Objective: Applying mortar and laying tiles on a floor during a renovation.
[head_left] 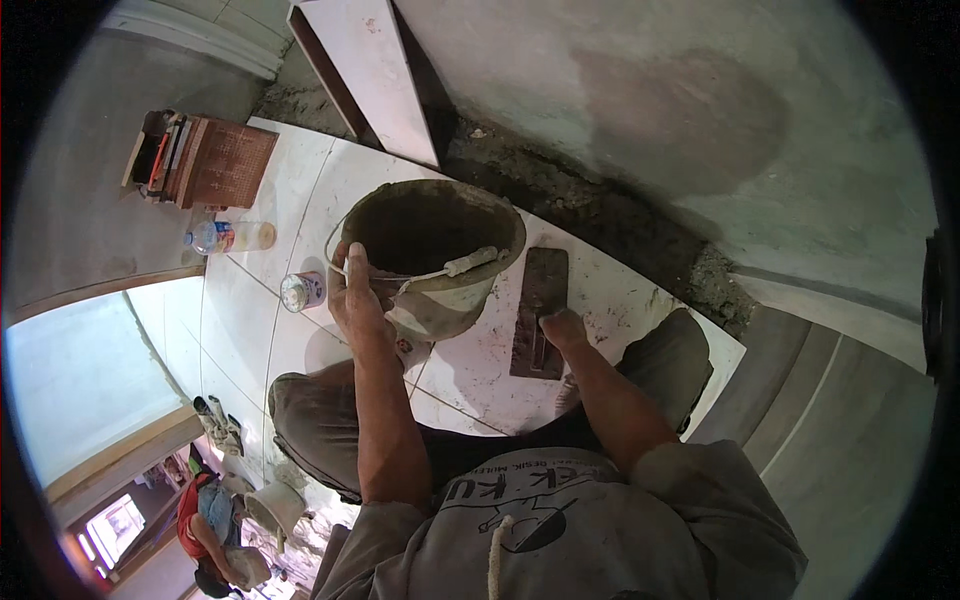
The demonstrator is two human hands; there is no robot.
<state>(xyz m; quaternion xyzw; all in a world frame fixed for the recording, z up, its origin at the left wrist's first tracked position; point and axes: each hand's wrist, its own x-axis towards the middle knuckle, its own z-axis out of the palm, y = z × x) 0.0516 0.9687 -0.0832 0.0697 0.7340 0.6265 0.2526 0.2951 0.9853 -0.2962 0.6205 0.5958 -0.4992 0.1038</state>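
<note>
In the head view, the big bucket [450,310] sits a bit off the middle, toward 11 o'clock, on the white tile floor [300,170]. It is close to the person's knees, maybe so both arms can get to it easily. The left hand [362,300] is at the bucket's 8 o'clock side, by its thin wire handle [428,276]. One finger points up, and the rest are partly hidden, so I cannot tell how tight that grip is. Maybe it keeps the bucket steady.

The right hand's [563,330] grip is curled on the handle of the flat trowel [545,270], just off the middle toward 3 o'clock. The trowel lies flat, which likely keeps its handle up where the hand can get it.

The bucket's inside is dark and mucky; I cannot see what is at the bottom. At 9 o'clock is a little can [303,291] with a pale top, so its inside does not show. Past it, between 9 and 10, is a clear bottle [232,237]; its filling is hard to make out. At 10 o'clock a brown basket [235,162] is packed with odds and ends.
</note>
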